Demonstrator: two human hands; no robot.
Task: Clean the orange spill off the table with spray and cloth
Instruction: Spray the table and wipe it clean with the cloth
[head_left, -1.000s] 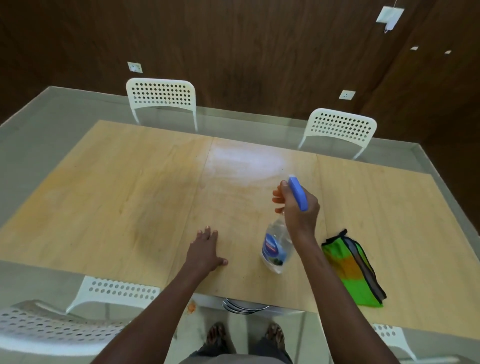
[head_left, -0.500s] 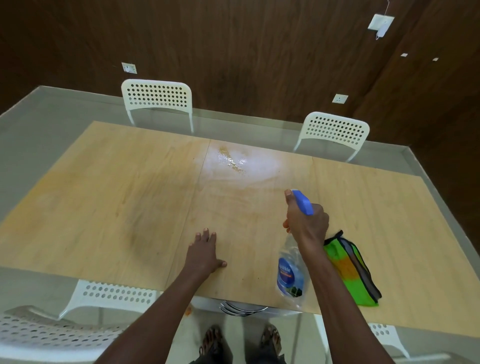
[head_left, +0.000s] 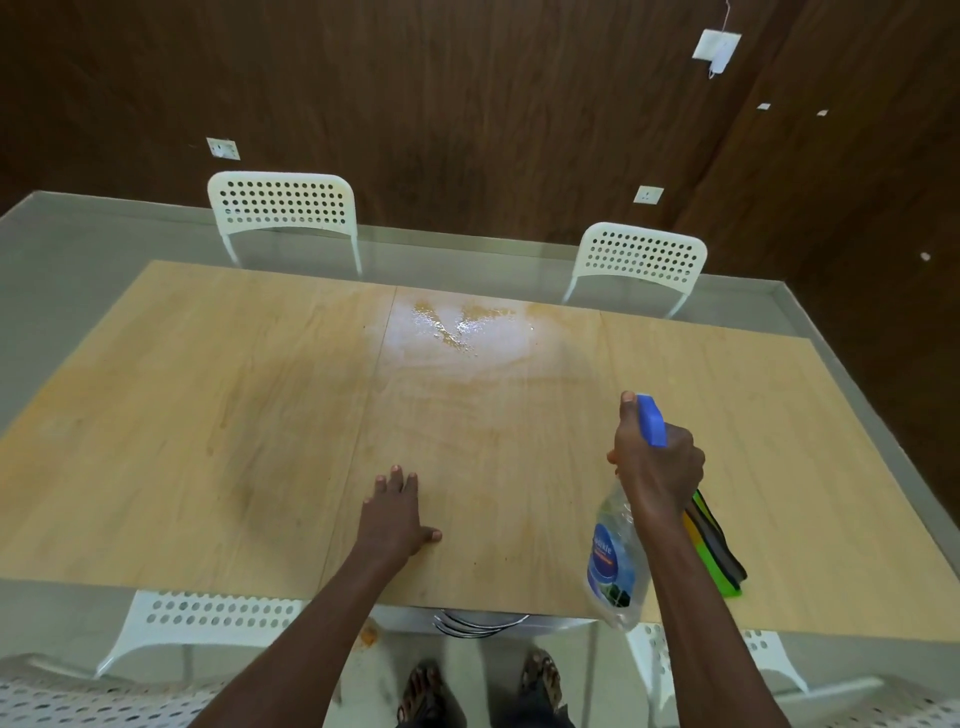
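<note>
Orange liquid (head_left: 457, 327) glistens at the far middle of the worktop (head_left: 208, 415), well away from you, and that explains your stance. Your left hand (head_left: 397, 514) lies flat near the front edge, fingers (head_left: 396, 480) straight and slightly spread, probably bracing you as you lean forward. Your right hand (head_left: 655, 467) wraps its fingers round the neck of the spray bottle (head_left: 618, 566), index finger up beside the blue nozzle head (head_left: 653, 420), which points toward the spill. The clear body hangs tilted over the front edge. The green cloth (head_left: 719, 556) lies folded just behind that wrist, partly hidden, within easy reach for wiping. Wiping has not yet begun, by the look of the wet patch.
</note>
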